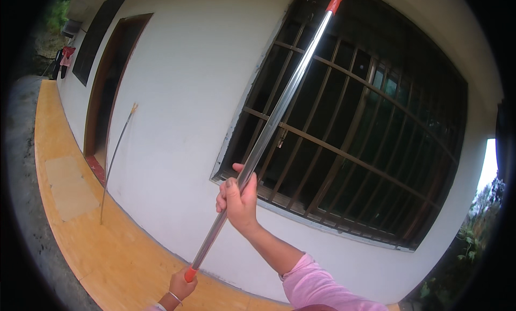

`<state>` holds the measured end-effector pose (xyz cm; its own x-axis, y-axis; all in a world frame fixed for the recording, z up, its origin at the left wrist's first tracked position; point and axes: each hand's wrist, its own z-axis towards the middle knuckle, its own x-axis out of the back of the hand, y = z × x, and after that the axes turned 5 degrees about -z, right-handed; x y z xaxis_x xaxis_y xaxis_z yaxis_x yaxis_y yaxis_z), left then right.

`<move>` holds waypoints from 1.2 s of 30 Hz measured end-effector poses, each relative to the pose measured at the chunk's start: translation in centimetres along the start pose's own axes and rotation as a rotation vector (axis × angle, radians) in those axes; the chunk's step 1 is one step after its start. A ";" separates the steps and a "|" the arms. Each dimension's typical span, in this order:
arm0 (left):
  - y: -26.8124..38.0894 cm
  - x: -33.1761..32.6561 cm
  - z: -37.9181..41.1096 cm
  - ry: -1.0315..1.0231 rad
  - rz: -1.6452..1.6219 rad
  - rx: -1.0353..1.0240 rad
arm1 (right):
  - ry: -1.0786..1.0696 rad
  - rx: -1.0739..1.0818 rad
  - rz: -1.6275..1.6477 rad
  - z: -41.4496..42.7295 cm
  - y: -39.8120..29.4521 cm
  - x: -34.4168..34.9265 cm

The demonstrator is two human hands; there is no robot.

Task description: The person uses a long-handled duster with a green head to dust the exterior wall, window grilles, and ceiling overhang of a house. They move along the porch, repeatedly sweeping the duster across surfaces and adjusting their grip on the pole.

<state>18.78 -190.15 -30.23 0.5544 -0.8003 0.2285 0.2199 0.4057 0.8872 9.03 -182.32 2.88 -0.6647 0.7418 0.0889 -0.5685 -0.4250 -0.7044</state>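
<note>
A shiny metal pole (276, 117) slants up from the lower middle of the view past the top edge, in front of a barred window (363, 125). My left hand (183, 284), with a bracelet at the wrist, grips its low end at a red plastic end piece (190, 274). Farther up the shaft, my right hand (240, 204) is wrapped around the bare metal, below the window's lower left corner. A red collar (335, 1) sits high on the pole. Whatever lies beyond that collar is out of view.
The white wall (173, 121) runs left to a doorway (111, 89). A thin stick (117, 153) with a forked yellow tip leans there. Flat cardboard (70, 188) lies on the orange ledge (121, 254). Clothes (66, 57) hang far left; plants (469, 242) grow at right.
</note>
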 end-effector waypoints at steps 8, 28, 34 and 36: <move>19.6 2.9 17.9 -0.061 -0.325 -0.448 | 0.300 0.276 -0.255 19.7 -13.8 8.3; 4.4 -1.1 12.4 0.248 -0.565 0.149 | -0.227 -0.293 -0.285 23.6 18.1 -4.9; 0.7 0.7 -16.6 0.556 -0.521 0.712 | -0.603 -0.781 -0.030 -9.4 27.1 -20.2; 2.7 -0.1 -28.0 0.563 -0.197 0.940 | -0.684 -1.262 0.257 -20.9 27.0 -22.0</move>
<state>41.81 -176.55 -39.08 0.9140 -0.4029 0.0474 -0.2194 -0.3926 0.8931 18.45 -199.30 -32.77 -0.9813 0.1770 -0.0755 0.1545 0.4909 -0.8574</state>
